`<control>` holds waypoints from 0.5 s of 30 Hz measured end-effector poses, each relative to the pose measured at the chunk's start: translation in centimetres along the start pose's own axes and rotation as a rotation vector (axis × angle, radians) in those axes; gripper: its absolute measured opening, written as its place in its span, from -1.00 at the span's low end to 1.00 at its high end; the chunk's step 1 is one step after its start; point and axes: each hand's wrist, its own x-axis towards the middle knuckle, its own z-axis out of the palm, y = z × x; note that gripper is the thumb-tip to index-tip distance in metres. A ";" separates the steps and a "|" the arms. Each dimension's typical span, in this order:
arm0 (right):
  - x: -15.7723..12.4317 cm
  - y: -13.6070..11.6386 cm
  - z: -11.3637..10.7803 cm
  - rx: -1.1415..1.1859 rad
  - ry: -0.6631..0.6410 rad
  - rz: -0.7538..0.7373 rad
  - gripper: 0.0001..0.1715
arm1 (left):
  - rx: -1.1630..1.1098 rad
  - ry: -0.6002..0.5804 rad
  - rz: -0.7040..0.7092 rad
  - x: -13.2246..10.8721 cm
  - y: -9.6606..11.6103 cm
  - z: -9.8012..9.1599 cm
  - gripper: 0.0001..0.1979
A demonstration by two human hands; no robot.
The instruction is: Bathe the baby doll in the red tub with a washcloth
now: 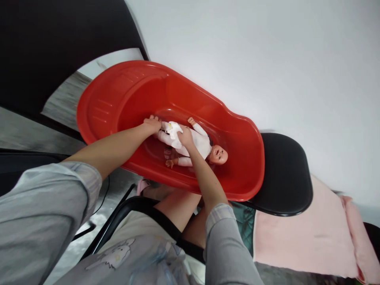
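A baby doll in a white long-sleeved top lies on its back in a red baby bathtub, its head toward the right end. Around its hips is a white diaper with a small yellow print. My left hand is closed around the lower end of the doll's leg; the foot is hidden beneath it. At the doll's waist, my right hand grips the upper edge of the diaper, its fingertips partly hidden. Both of the doll's arms lie out to the sides.
The tub's right end rests over a black chair seat. A pink mat and a dark green quilted cloth lie below at the right. Behind the tub rises a white wall. A large black panel stands at the upper left.
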 end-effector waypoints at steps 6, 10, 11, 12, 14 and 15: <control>-6.6 6.5 -3.3 -0.110 0.107 0.189 -0.20 | 0.029 -0.026 -0.006 -0.9 0.6 -0.8 0.03; -9.0 9.1 -2.4 -0.297 0.024 0.281 -0.21 | 0.030 -0.025 -0.018 -1.4 1.0 -1.1 0.02; -9.2 9.2 -2.0 -0.319 0.003 0.287 -0.19 | 0.025 -0.026 -0.021 -1.5 1.0 -1.1 0.03; -9.1 9.0 -1.6 -0.326 -0.012 0.288 -0.17 | 0.017 -0.027 -0.022 -1.6 1.1 -1.1 0.03; -8.6 7.9 -0.9 -0.296 -0.034 0.286 -0.12 | 0.005 -0.034 -0.019 -1.7 1.1 -1.1 0.02; -8.1 7.1 -0.5 -0.265 -0.048 0.284 -0.11 | 0.005 -0.039 -0.019 -1.7 1.1 -1.2 0.02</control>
